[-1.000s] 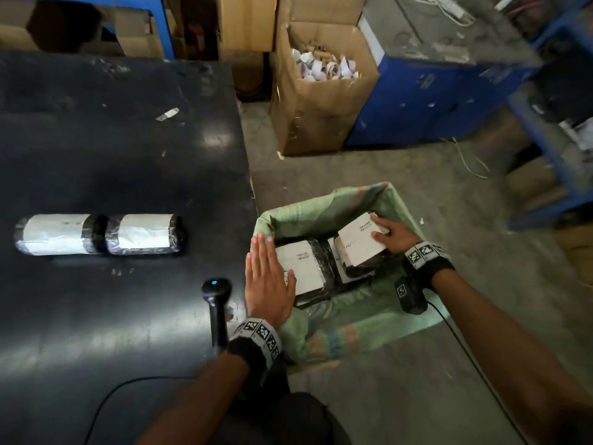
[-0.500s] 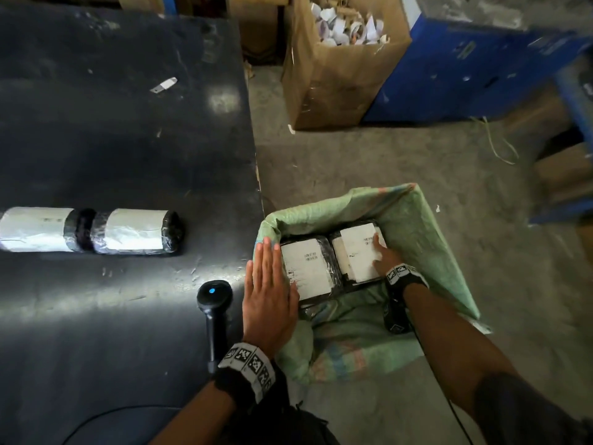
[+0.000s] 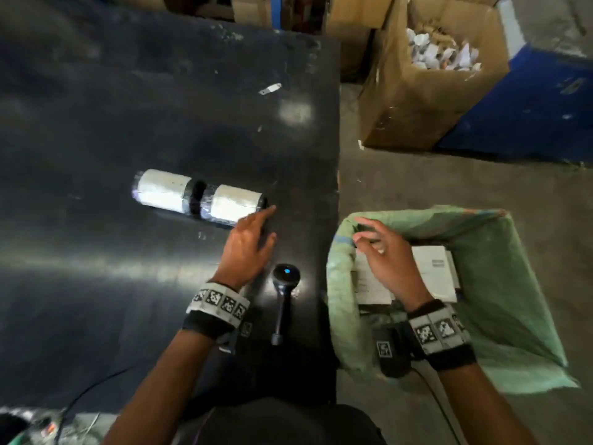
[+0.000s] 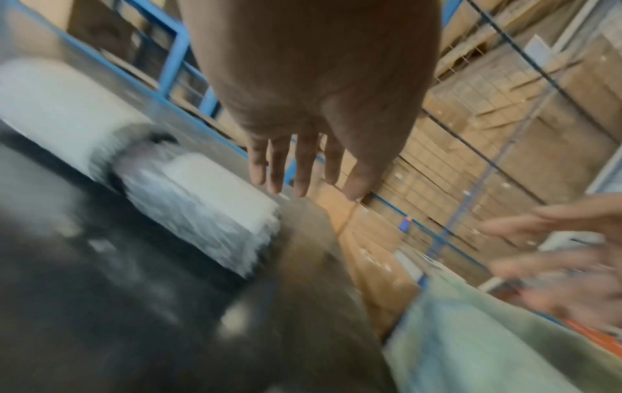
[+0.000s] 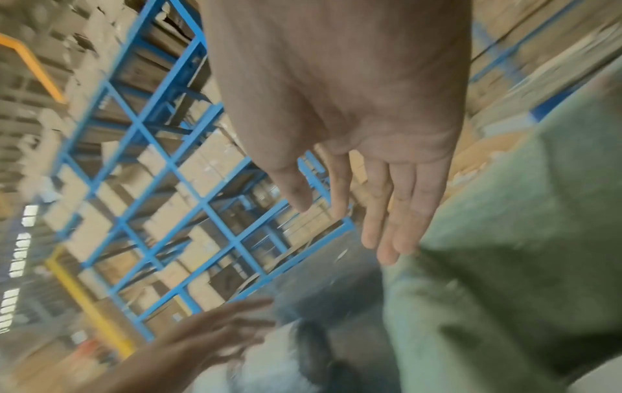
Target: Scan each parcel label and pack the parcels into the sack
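Note:
Two roll-shaped parcels with white labels lie end to end on the black table (image 3: 96,252): the right parcel (image 3: 231,205) (image 4: 202,202) and the left parcel (image 3: 163,191). My left hand (image 3: 253,232) (image 4: 303,170) reaches over the table with straight fingers, its fingertips just short of the right parcel's near end. A black handheld scanner (image 3: 285,290) lies on the table beside that wrist. My right hand (image 3: 382,252) (image 5: 387,212) hovers empty, fingers loosely spread, over the left rim of the green sack (image 3: 500,284) (image 5: 521,266). Flat parcels with white labels (image 3: 433,271) lie inside the sack.
A cardboard box (image 3: 426,91) full of paper scraps stands on the floor beyond the sack, with a blue cabinet (image 3: 529,117) to its right. A small white scrap (image 3: 270,88) lies far back on the table. Blue shelving with cartons shows in both wrist views.
My left hand left the sack's edge and moved out over the table toward the right parcel. My right hand let go of the parcel in the sack and rose to the rim.

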Demonstrator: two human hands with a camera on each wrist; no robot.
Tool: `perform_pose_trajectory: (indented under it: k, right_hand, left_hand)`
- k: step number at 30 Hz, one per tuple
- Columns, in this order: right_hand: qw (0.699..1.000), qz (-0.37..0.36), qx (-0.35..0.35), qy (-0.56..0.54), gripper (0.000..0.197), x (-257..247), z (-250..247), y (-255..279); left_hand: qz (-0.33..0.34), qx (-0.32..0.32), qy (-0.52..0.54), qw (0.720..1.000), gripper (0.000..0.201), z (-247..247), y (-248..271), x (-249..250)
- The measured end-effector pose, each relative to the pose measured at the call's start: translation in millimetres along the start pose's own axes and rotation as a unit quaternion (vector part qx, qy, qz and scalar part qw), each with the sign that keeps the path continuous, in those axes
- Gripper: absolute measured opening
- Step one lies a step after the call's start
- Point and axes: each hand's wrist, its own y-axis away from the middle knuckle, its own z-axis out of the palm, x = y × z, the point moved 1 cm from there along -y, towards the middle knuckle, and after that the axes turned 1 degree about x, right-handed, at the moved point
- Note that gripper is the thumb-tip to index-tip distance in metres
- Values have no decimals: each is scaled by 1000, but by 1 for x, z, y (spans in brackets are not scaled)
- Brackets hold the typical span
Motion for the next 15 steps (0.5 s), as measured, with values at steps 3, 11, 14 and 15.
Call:
perform_pose_trajectory:
  k: [3,11,14,15]
  right_hand:
    - [999,-4,-45,22,39,-9,66,13]
    - [981,137,-119,61,98,49,162,30]
    - [981,149,-124,11,74,45,168,34]
    - [981,152,-124,-12,71,43,170,35]
  left_hand:
    - [-37,30,-62,997,64,-55,-13,-56]
    - [-218,9,-187,958,111,-152,-56,-166]
    - [-239,-58,-218,944,128,-173,-77,-191]
    - [-235,-82,-223,942,130,-176,-83,-199]
